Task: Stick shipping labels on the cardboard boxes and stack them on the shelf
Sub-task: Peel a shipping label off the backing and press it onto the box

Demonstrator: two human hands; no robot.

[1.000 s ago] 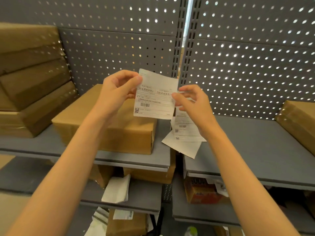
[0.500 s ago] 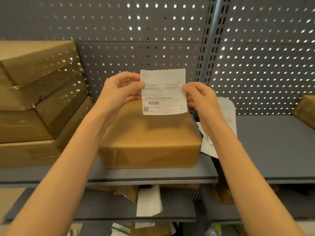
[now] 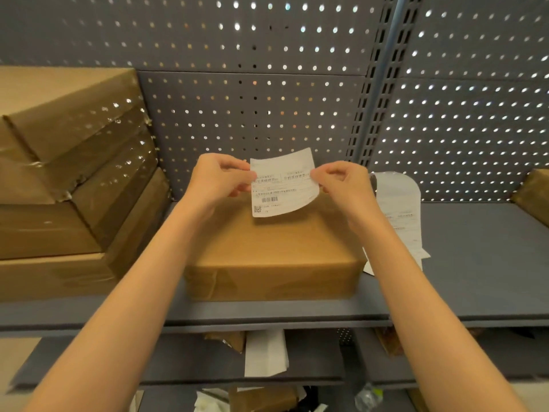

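Note:
A white shipping label (image 3: 282, 185) with a barcode and QR code hangs between both hands, just above the far part of a flat brown cardboard box (image 3: 273, 257) lying on the grey shelf (image 3: 475, 263). My left hand (image 3: 219, 179) pinches the label's left edge and my right hand (image 3: 341, 182) pinches its right edge. The label's lower edge curls close to the box top; I cannot tell if it touches. A strip of more labels or backing paper (image 3: 401, 215) lies on the shelf right of the box.
Stacked taped cardboard boxes (image 3: 65, 179) fill the shelf's left side. Another box corner (image 3: 534, 194) shows at far right. A perforated grey back panel (image 3: 267, 99) stands behind. Lower shelves hold paper (image 3: 264, 352) and more boxes.
Both hands have carried the label lower and farther forward, toward the top of the box. The view has shifted left and closer, so the box now sits centred.

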